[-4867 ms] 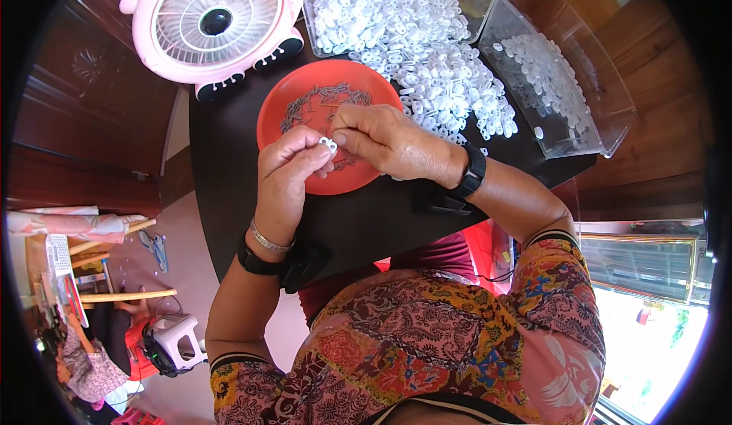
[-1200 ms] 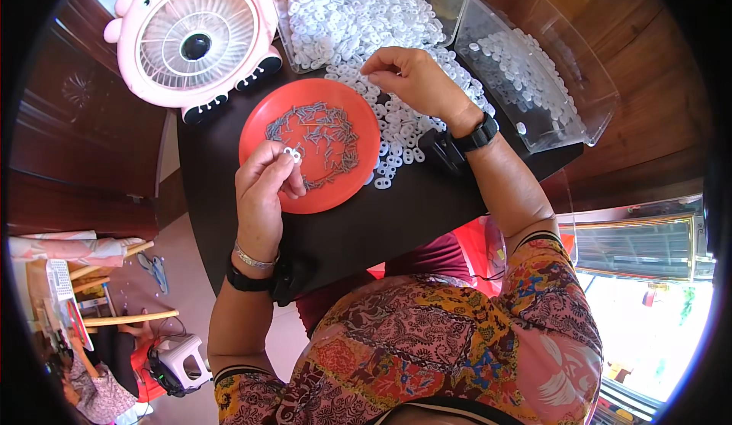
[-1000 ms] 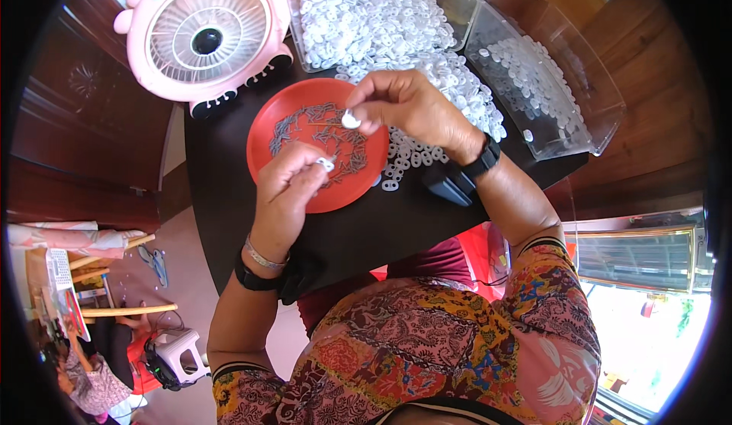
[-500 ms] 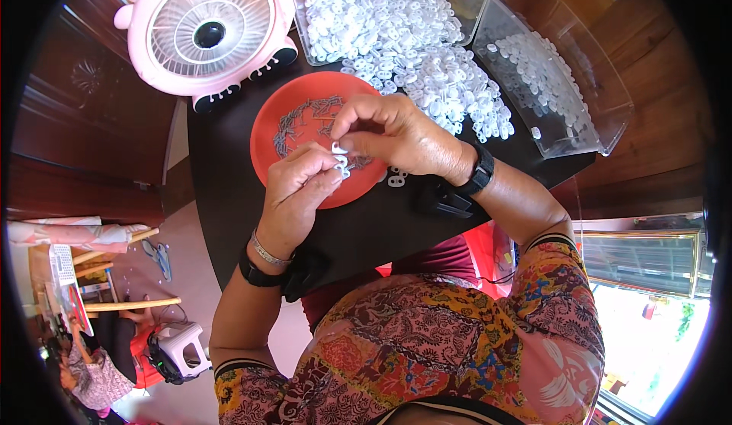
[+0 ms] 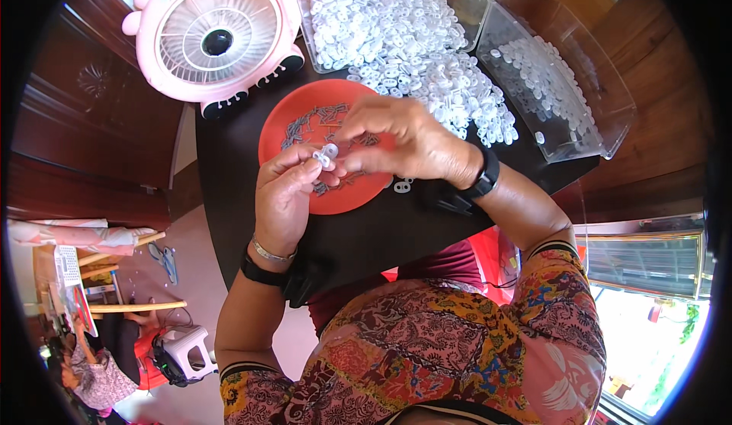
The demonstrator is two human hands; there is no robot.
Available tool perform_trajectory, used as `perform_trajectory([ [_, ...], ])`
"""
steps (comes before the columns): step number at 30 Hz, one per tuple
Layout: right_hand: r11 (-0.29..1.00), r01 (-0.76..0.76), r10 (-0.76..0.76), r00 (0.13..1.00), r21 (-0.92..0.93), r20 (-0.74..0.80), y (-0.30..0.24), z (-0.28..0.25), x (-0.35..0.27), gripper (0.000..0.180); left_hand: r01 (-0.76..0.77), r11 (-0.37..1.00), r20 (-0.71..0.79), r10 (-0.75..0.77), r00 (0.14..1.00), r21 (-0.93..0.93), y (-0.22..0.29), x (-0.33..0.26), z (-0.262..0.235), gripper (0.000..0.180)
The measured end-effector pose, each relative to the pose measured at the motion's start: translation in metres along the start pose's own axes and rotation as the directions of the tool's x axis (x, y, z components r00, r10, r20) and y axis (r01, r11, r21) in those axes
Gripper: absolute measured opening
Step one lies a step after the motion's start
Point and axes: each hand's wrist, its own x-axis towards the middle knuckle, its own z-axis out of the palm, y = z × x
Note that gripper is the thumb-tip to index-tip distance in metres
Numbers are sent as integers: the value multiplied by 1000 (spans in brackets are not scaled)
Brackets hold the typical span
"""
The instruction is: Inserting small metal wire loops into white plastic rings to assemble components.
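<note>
My left hand [image 5: 284, 192] pinches small white two-holed plastic pieces [image 5: 325, 155] between thumb and fingers, over the round orange-red plate [image 5: 358, 198]. How many pieces it holds I cannot make out. My right hand [image 5: 408, 139] is just to the right of them, thumb and fingers apart and somewhat blurred, with nothing visible between them. Thin grey metal pins or screws [image 5: 299, 126] lie scattered in the plate, partly covered by my hands. A few loose white pieces [image 5: 402, 186] rest on the dark table under my right wrist.
A big heap of white pieces [image 5: 389, 28] spills from a clear bin onto the table [image 5: 358, 242]. To its right stands a clear box [image 5: 618, 120] partly filled with similar pieces. A pink animal-shaped fan [image 5: 217, 42] is at the back left. Another person [image 5: 103, 379] is low at left.
My right hand has drawn its fingers apart and away from the pieces. My left hand has turned, so the pieces now show more fully at its fingertips.
</note>
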Motion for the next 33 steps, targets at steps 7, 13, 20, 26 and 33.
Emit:
perform_trajectory([
  [7, 991, -58, 54, 998, 119, 40, 3, 10, -1, 26, 77, 997, 60, -77, 995, -4, 0, 1, -2, 20],
  [13, 993, -16, 12, 999, 114, 38, 2, 13, 0, 28, 84, 996, 34, -85, 996, 24, -1, -1, -2, 19],
  [20, 993, -51, 47, 998, 110, 44, 6, 11, -2, 25, 21, 968, 29, -29, 999, 249, 5, -2, 4, 20],
  [26, 997, 10, -11, 1000, 81, 16, 9, 10, -3, 21, 6, 982, 51, -15, 999, 189, 4, -1, 3, 20],
  [33, 988, 51, -48, 999, -148, 21, 8, 8, -2, 8, 40, 971, 34, -50, 998, 237, -2, -1, 4, 17],
])
